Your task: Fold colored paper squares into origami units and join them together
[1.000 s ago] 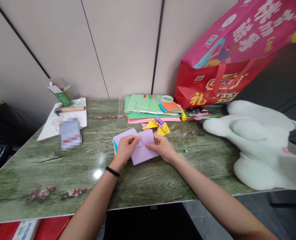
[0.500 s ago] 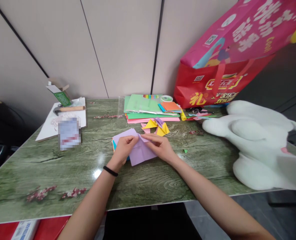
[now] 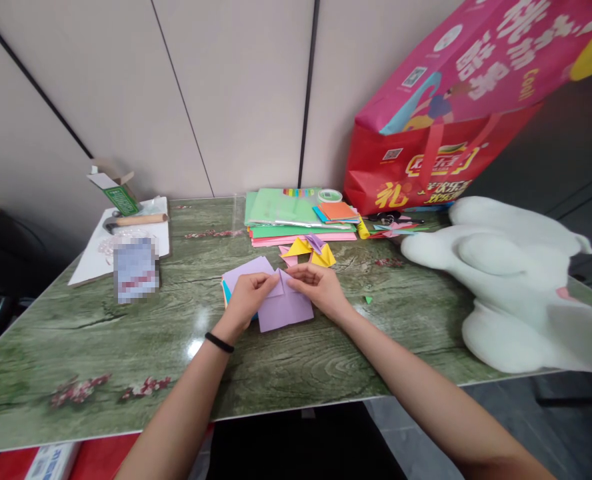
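Between my hands is a sheet of purple paper (image 3: 287,312) with a crease down its middle and its upper edge partly folded over. My left hand (image 3: 250,293) pinches the upper left part, thumb on top. The upper right part is gripped by my right hand (image 3: 317,285), its thumb and forefinger close to the central crease. Under and left of the sheet lies a stack of square paper (image 3: 246,270), purple on top with blue and orange edges showing. Just beyond my right hand sits a folded paper piece (image 3: 326,256) in yellow, purple and pink.
Coloured sheets (image 3: 276,212) are stacked at the back, with orange squares (image 3: 338,212) and a tape roll (image 3: 330,195) on them. A yellow glue stick (image 3: 363,229) lies alongside. A white plush toy (image 3: 516,267) and red bag (image 3: 376,167) occupy the right; a hammer (image 3: 143,219) lies left.
My right fingers have pressed the raised right flap of the purple paper down and moved slightly toward the central crease. The view has shifted slightly.
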A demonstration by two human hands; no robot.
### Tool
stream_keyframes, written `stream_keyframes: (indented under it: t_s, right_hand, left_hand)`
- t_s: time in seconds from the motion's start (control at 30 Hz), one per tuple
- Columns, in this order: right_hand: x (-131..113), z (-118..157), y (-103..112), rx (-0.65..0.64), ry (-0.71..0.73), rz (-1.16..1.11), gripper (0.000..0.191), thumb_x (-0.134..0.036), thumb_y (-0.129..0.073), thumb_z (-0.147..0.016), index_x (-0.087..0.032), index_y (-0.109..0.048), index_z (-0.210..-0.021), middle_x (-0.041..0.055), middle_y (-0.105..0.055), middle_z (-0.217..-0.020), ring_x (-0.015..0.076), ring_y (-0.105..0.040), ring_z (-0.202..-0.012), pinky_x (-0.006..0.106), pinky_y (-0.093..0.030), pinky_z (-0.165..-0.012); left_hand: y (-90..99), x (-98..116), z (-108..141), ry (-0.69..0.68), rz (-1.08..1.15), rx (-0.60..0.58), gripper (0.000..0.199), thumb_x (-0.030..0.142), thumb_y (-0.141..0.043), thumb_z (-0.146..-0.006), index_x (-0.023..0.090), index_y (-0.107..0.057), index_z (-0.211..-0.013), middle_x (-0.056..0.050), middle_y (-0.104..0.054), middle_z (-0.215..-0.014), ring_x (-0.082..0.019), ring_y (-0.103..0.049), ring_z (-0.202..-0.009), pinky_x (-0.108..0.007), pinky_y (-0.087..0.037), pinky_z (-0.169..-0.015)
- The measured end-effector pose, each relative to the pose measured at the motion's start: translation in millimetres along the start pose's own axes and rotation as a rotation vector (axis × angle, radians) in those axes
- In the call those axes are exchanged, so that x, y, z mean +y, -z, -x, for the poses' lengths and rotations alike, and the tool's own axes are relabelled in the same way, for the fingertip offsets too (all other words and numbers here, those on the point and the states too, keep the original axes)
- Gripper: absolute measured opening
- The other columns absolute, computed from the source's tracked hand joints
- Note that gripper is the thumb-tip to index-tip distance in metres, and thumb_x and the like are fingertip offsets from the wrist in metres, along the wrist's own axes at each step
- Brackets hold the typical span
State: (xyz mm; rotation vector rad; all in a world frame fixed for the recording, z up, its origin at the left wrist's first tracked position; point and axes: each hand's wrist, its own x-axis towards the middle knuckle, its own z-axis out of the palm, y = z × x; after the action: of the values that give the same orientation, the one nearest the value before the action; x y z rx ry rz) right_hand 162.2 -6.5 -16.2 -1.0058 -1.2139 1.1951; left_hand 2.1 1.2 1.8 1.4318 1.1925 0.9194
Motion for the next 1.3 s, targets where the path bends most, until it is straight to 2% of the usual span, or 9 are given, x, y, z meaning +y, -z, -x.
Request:
stream_keyframes:
  t_s: [0.17, 0.33, 0.47, 0.87, 1.07, 1.3]
  right_hand:
    - [-1.0, -0.3, 0.1, 0.032, -0.043, -0.052, 0.025, -0.024, -0.077, -0.056, -0.02, -0.069, -0.079, -0.0005, -0.07, -0.072, 0.0126, -0.064, -0.067, 0.026, -0.05, -0.068]
    - [3.1, -0.5, -0.5, 0.002, -0.099, -0.044, 0.027, -0.03, -0.078, -0.054, -0.018, -0.069, -0.076, 0.0003, -0.07, -0.068, 0.0121, -0.062, -0.058, 0.025, -0.048, -0.059]
    - [5.3, -1.0, -1.0, 0.035, -0.14, -0.056, 0.029, -0.034, -0.08, -0.05, -0.017, -0.068, -0.07, 0.0007, -0.069, -0.064, 0.0114, -0.058, -0.053, 0.023, -0.045, -0.053]
    - [1.4, -0.3, -2.0, 0.053, -0.203, -0.113, 0.033, -0.031, -0.084, -0.041, -0.017, -0.068, -0.066, -0.0009, -0.067, -0.061, 0.0094, -0.055, -0.051, 0.023, -0.043, -0.053]
    - [1.4, 0.0, -2.1, 0.047, -0.198, -0.106, 0.031, -0.034, -0.083, -0.044, -0.017, -0.068, -0.066, -0.0002, -0.068, -0.063, 0.0099, -0.055, -0.052, 0.024, -0.043, -0.054]
    - [2.6, -0.5, -1.5, 0.054, -0.193, -0.089, 0.031, -0.033, -0.083, -0.042, -0.017, -0.067, -0.064, -0.0006, -0.067, -0.061, 0.0098, -0.054, -0.051, 0.023, -0.041, -0.052]
  left_hand:
    - [-0.1, 0.9, 3.0, 0.066, 0.099, -0.095, 0.036, 0.046, -0.07, -0.061, 0.013, -0.056, -0.054, 0.003, -0.05, -0.051, -0.007, -0.038, -0.045, -0.019, -0.025, -0.042]
    - [-1.2, 4.3, 5.2, 0.059, 0.092, -0.074, 0.038, 0.042, -0.072, -0.06, 0.013, -0.05, -0.048, 0.006, -0.043, -0.044, -0.004, -0.033, -0.041, -0.018, -0.023, -0.04]
    - [-1.7, 3.8, 4.9, 0.076, 0.098, -0.095, 0.039, 0.042, -0.074, -0.058, 0.013, -0.051, -0.048, 0.006, -0.044, -0.045, -0.004, -0.033, -0.042, -0.017, -0.022, -0.04]
    - [-1.3, 1.2, 3.4, 0.131, 0.154, -0.133, 0.034, 0.041, -0.075, -0.057, 0.012, -0.059, -0.055, 0.002, -0.054, -0.05, -0.006, -0.042, -0.044, -0.018, -0.029, -0.043]
    - [-1.0, 1.5, 4.1, 0.119, 0.147, -0.126, 0.034, 0.041, -0.073, -0.058, 0.012, -0.056, -0.055, 0.003, -0.051, -0.049, -0.006, -0.039, -0.044, -0.018, -0.026, -0.042]
    - [-1.3, 3.4, 4.8, 0.099, 0.107, -0.121, 0.044, 0.046, -0.073, -0.057, 0.015, -0.043, -0.046, 0.007, -0.037, -0.043, -0.004, -0.028, -0.041, -0.018, -0.017, -0.04]
